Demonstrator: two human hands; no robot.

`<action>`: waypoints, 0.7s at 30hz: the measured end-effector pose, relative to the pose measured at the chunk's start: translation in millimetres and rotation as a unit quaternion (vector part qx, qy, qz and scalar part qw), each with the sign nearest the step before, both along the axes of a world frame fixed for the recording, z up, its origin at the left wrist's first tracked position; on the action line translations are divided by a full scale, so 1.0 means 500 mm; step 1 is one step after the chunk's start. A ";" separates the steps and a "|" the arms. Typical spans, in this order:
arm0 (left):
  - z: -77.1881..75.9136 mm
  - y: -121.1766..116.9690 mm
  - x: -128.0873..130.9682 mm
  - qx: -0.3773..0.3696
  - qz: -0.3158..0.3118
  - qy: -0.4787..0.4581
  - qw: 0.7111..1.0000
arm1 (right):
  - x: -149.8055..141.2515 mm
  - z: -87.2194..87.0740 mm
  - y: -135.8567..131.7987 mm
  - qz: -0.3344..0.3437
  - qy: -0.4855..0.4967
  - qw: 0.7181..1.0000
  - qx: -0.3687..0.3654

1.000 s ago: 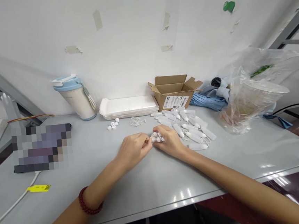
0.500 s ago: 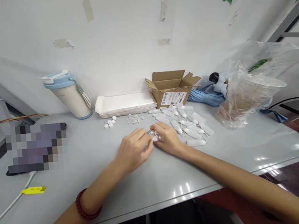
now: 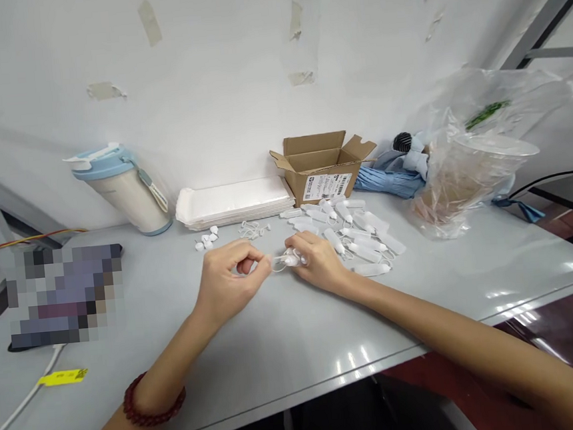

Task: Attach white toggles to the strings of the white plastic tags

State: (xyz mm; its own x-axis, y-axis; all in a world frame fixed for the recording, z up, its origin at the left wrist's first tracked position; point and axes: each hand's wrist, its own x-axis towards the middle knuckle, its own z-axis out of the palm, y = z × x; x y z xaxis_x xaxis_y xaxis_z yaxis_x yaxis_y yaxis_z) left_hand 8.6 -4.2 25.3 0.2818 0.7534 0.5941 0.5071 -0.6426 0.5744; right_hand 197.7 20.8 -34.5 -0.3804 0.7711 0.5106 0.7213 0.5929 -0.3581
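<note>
My right hand (image 3: 316,260) is closed around a small translucent plastic squeeze bottle (image 3: 293,258); its white tip and thin loop stick out to the left. More than one bottle may be in this grip, but the fingers hide it. My left hand (image 3: 234,276) pinches the end of the thin white loop between thumb and forefinger, just left of the right hand. Several similar bottles (image 3: 364,251) with looped straps lie in a loose pile beyond and right of my right hand. Small white caps (image 3: 207,242) and clear looped pieces (image 3: 253,229) lie behind my left hand.
Along the wall stand a tumbler (image 3: 131,195), a stack of white trays (image 3: 235,203) and an open cardboard box (image 3: 320,172). Blue cloth (image 3: 391,182) and a bagged plastic cup (image 3: 473,172) are at right. A phone-like device (image 3: 67,294) with a cable lies at left.
My left hand has drawn back to the left, away from the right fingers, so the loop and bottle tip now show. The right hand holds nearly still; the view has shifted slightly.
</note>
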 end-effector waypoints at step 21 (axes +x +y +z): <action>-0.059 -0.006 0.036 -0.060 -0.001 0.064 0.996 | -0.005 -0.005 -0.003 0.014 -0.024 1.000 0.007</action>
State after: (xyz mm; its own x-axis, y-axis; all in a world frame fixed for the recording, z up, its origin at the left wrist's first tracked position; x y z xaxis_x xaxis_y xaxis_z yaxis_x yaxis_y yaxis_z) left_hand 26.4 -7.1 -4.3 0.3521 0.8156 0.4592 0.5798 -0.5751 0.5771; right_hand 195.0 19.2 -37.1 -0.4258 0.7529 0.5018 0.7200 0.6178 -0.3160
